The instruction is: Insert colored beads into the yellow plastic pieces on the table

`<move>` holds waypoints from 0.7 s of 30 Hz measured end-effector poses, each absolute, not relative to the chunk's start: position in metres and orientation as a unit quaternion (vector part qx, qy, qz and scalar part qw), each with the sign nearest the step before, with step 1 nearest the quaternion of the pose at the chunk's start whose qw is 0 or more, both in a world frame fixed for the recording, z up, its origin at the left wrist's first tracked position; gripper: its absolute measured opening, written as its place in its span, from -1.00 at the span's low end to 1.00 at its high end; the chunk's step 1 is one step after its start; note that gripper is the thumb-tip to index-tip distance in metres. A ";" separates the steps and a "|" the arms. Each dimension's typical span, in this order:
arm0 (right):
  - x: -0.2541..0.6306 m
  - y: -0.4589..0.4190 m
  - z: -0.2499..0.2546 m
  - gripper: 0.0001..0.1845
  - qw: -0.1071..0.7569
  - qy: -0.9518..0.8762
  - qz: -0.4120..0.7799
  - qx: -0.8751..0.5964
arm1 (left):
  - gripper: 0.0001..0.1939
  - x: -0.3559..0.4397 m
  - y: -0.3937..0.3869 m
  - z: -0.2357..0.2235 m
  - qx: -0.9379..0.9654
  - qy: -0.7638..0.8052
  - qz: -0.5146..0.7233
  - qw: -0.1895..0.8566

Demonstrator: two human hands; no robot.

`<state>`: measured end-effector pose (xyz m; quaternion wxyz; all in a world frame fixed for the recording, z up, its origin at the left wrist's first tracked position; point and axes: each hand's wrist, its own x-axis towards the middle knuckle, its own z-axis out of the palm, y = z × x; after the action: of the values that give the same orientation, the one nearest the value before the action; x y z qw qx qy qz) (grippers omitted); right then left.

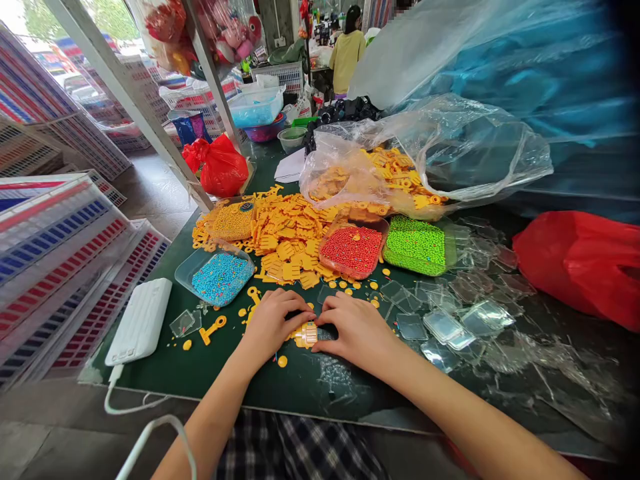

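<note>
Both on it now, the left hand and right hand are cupped and grasping a small yellow moulded plastic piece between them, near the front of the dark green table, close two-handed work below a clear tray of blue beads.

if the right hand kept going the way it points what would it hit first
The right hand would meet the yellow plastic piece at its fingertips first, then probably the left hand, though depth is hard to judge.
</note>
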<state>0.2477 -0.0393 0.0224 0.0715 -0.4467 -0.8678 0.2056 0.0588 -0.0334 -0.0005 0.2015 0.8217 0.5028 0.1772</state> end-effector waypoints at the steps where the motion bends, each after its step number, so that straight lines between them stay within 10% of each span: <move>1: 0.248 -0.039 0.023 -0.64 0.067 -0.867 0.207 -0.448 | -0.83 0.059 -0.034 0.000 0.820 0.502 0.180 0.206; 21: 0.242 -0.042 0.019 -0.69 0.102 -0.811 0.239 -0.525 | -0.80 0.059 -0.049 -0.006 0.822 0.496 0.211 0.187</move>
<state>0.2421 -0.0417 0.0194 0.1020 -0.5249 -0.8106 0.2389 0.0589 -0.0493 -0.0060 0.1871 0.8215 0.4957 0.2106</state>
